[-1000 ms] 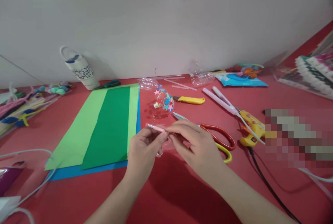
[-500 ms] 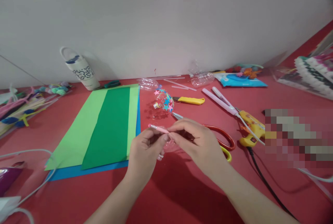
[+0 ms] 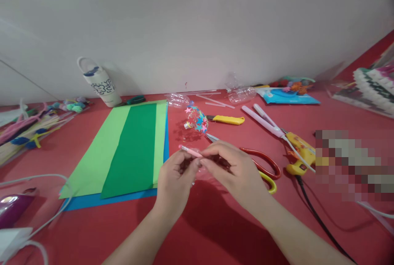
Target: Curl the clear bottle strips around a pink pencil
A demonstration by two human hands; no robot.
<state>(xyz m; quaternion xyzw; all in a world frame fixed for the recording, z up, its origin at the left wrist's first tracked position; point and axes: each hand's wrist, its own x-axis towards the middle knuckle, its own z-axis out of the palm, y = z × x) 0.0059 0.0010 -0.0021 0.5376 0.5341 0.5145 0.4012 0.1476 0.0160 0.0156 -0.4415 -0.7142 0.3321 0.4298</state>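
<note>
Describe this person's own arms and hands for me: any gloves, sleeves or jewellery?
Both the left hand and the right hand are ungloved. The forearms are bare as far as they show, with no sleeves in view. No watch, bracelet or ring is visible.

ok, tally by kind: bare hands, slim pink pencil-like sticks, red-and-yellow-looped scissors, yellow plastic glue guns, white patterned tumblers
Left hand and right hand: 2
Slim pink pencil-like stick: 1
Red-and-yellow-looped scissors: 1
Yellow glue gun: 1
White tumbler: 1
Total: 6
</note>
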